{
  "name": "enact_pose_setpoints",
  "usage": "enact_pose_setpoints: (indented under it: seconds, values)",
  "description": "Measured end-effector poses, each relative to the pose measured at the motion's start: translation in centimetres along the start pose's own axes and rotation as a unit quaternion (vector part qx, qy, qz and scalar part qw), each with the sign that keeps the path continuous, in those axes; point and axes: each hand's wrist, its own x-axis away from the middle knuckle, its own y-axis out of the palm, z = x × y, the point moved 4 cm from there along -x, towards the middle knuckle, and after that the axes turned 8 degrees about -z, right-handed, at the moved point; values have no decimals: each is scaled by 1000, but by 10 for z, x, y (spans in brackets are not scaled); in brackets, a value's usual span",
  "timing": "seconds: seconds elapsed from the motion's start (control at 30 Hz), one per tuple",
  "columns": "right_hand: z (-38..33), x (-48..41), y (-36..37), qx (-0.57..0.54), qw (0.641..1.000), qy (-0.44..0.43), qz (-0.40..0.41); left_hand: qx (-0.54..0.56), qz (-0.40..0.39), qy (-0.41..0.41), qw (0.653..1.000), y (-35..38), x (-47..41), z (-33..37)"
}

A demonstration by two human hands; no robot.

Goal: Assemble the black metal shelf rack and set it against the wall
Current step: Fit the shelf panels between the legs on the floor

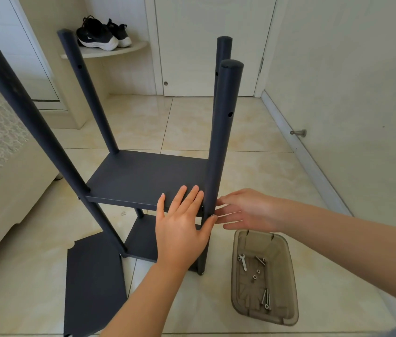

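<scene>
Mid-frame, the upright near post (223, 132) of the rack (143, 239) is bracketed: the shelf (143, 176) corner on its left is pressed by the flat left hand (182, 224), and the empty, loose-fingered right hand (248, 210) is held just right.

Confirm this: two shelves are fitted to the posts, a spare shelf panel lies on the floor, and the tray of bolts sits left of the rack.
Wrong side: the head view shows the tray of bolts right of the rack, not left. The rest stands.
</scene>
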Motion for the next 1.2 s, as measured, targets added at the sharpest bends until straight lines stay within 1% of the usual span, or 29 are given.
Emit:
enact_pose_setpoints:
  seconds: [0.17, 0.3, 0.4, 0.53, 0.63, 0.77, 0.87, 1.2]
  values:
    - [22, 12, -24, 84, 995, 40, 18, 13, 39, -3, 999, 2, -2, 0]
    - [64, 14, -41, 134, 985, 105, 39, 13, 67, 11, 998, 8, 3, -1]
    - [100, 4, -51, 158, 977, 132, 55, 8, 84, 28, 996, 12, 5, -1]
    - [146, -18, -63, 248, 948, 176, 90, -3, 94, 24, 995, 13, 7, -5]
    - [185, -35, -70, 274, 933, 202, 118, -7, 97, 42, 994, 13, 6, -5]
    - [219, -54, -82, 301, 919, 205, 149, -6, 92, 47, 995, 14, 6, 1]
    - [236, -68, -88, 321, 911, 203, 158, -6, 87, 53, 995, 14, 7, 1]
    - [264, -100, -103, 356, 900, 173, 184, -17, 88, 53, 995, 18, 6, -3]
